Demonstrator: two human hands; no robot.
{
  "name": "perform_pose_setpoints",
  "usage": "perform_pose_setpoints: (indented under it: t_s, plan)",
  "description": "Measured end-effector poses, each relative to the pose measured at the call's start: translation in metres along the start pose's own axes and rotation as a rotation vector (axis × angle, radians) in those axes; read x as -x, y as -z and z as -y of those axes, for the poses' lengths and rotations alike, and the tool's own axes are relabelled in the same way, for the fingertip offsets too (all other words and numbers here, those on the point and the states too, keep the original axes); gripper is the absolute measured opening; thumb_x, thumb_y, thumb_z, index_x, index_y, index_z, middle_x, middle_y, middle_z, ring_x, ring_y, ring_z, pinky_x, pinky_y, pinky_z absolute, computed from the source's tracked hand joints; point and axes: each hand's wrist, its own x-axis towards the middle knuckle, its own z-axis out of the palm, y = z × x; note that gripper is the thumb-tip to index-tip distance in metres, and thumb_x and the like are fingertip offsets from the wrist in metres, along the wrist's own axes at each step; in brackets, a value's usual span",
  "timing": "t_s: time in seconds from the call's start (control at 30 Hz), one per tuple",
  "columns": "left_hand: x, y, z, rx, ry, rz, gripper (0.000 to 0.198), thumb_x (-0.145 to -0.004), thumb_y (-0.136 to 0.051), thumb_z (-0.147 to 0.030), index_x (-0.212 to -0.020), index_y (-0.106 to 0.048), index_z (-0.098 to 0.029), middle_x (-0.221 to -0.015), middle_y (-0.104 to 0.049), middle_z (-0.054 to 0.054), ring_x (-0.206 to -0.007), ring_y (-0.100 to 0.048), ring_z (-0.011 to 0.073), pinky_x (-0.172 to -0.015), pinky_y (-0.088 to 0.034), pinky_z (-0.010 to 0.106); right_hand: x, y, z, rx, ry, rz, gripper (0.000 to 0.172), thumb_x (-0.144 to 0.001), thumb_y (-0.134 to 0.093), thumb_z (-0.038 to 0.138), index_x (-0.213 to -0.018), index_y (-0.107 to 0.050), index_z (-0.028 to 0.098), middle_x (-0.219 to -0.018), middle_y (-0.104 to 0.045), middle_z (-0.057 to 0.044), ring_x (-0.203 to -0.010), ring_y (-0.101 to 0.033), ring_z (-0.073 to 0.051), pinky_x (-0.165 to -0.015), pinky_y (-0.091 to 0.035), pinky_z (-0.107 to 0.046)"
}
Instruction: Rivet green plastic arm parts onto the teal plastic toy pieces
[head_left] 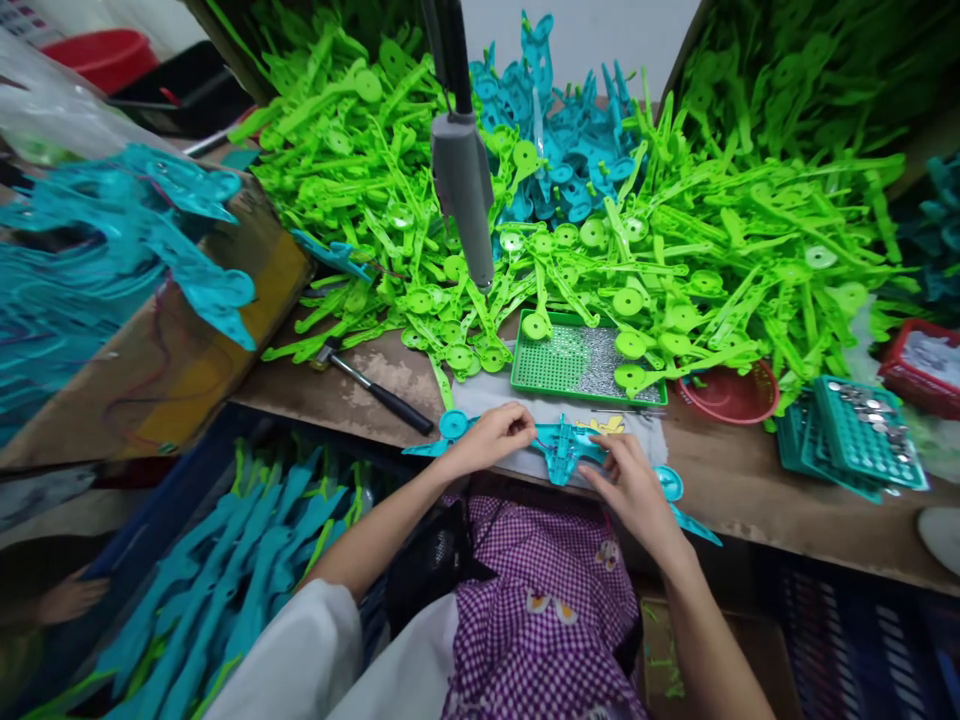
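Observation:
A long teal plastic part [559, 447] lies across the table's front edge, on a pale cloth. My left hand [491, 437] is closed on its left portion, fingers pinching near a thin red wire. My right hand [634, 485] rests on the part's right side with fingers curled down on it. Just behind stands a green perforated tray [559, 362] strewn with small screws. A grey powered screwdriver [463, 190] hangs from above, tip pointing down over the table.
Piles of bright green plastic parts [675, 240] cover the back of the table, with teal ones [562, 140] behind. A hammer [371, 385] lies at left, a red bowl [731, 395] and teal trays [855, 435] at right. A blue crate of teal parts [225, 580] sits below left.

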Motion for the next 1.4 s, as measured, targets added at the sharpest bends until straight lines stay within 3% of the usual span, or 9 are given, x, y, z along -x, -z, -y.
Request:
perform_pose_setpoints:
  t_s: [0.1,0.2,0.37,0.47,0.63,0.87,1.1,1.4]
  plan:
    - [-0.001,-0.001,0.004,-0.015,0.003,-0.063,0.012,-0.087,-0.048,-0.025,-0.08,-0.053,-0.017,-0.076,-0.051,-0.001,-0.071,-0.048,0.013,-0.065,-0.037,0.024,0.002,-0.003,0.0,0.035,0.027,0.013,0.023,-0.092,-0.05,0.035,-0.103,-0.062,0.019,-0.099,-0.056,-0.007,-0.086,-0.06,-0.018,-0.076,-0.05,-0.031]
    - [-0.001,-0.003,0.004,-0.058,-0.051,-0.081,0.012,-0.087,-0.046,-0.023,-0.078,-0.05,-0.017,-0.08,-0.049,0.0,-0.076,-0.048,0.0139,-0.071,-0.038,0.025,0.0,-0.005,0.003,0.142,0.066,0.071,0.025,-0.095,-0.043,0.031,-0.106,-0.063,0.02,-0.101,-0.057,-0.007,-0.089,-0.061,-0.018,-0.079,-0.049,-0.03]
    - [0.001,0.001,0.003,-0.048,-0.131,0.019,0.01,-0.086,-0.047,-0.019,-0.076,-0.049,-0.017,-0.085,-0.049,0.002,-0.081,-0.048,0.0144,-0.073,-0.04,0.026,-0.007,0.0,0.006,0.344,0.114,0.18,0.029,-0.096,-0.041,0.028,-0.112,-0.064,0.023,-0.1,-0.059,-0.006,-0.087,-0.063,-0.017,-0.071,-0.048,-0.027]
    - [0.0,0.002,0.004,-0.018,-0.13,0.013,0.01,-0.085,-0.049,-0.02,-0.076,-0.05,-0.017,-0.085,-0.049,0.002,-0.079,-0.048,0.0143,-0.072,-0.041,0.025,-0.009,0.002,0.004,0.379,0.141,0.225,0.029,-0.097,-0.04,0.029,-0.111,-0.065,0.027,-0.102,-0.06,-0.005,-0.087,-0.063,-0.015,-0.063,-0.045,-0.024]
    - [0.003,0.005,0.004,-0.02,-0.188,0.011,0.011,-0.087,-0.051,-0.022,-0.077,-0.05,-0.018,-0.085,-0.05,0.002,-0.08,-0.05,0.0141,-0.074,-0.044,0.026,-0.009,0.001,-0.001,0.365,0.107,0.17,0.029,-0.097,-0.041,0.034,-0.111,-0.065,0.029,-0.104,-0.062,-0.004,-0.084,-0.063,-0.015,-0.06,-0.042,-0.024]
    - [0.02,0.004,-0.003,-0.436,-0.261,-0.18,0.01,-0.092,-0.048,-0.025,-0.092,-0.055,-0.017,-0.104,-0.051,0.009,-0.096,-0.054,0.0201,-0.088,-0.045,0.035,-0.011,0.004,-0.001,0.329,0.126,0.219,0.027,-0.097,-0.039,0.033,-0.108,-0.063,0.026,-0.1,-0.061,-0.003,-0.088,-0.063,-0.016,-0.065,-0.043,-0.026]
    - [0.016,0.006,0.012,-0.236,-0.22,-0.195,0.01,-0.091,-0.052,-0.027,-0.088,-0.055,-0.018,-0.098,-0.052,0.005,-0.093,-0.056,0.016,-0.086,-0.046,0.03,-0.011,0.005,-0.002,0.349,0.171,0.255,0.027,-0.098,-0.038,0.029,-0.111,-0.062,0.029,-0.103,-0.062,-0.002,-0.093,-0.063,-0.016,-0.064,-0.042,-0.025]
    - [0.018,0.006,0.01,-0.212,-0.236,-0.149,0.005,-0.085,-0.054,-0.018,-0.081,-0.055,-0.018,-0.096,-0.053,0.004,-0.092,-0.056,0.0154,-0.084,-0.045,0.028,-0.012,0.001,-0.011,0.415,0.255,0.232,0.03,-0.096,-0.041,0.023,-0.116,-0.063,0.029,-0.106,-0.065,-0.002,-0.089,-0.065,-0.014,-0.06,-0.043,-0.024]
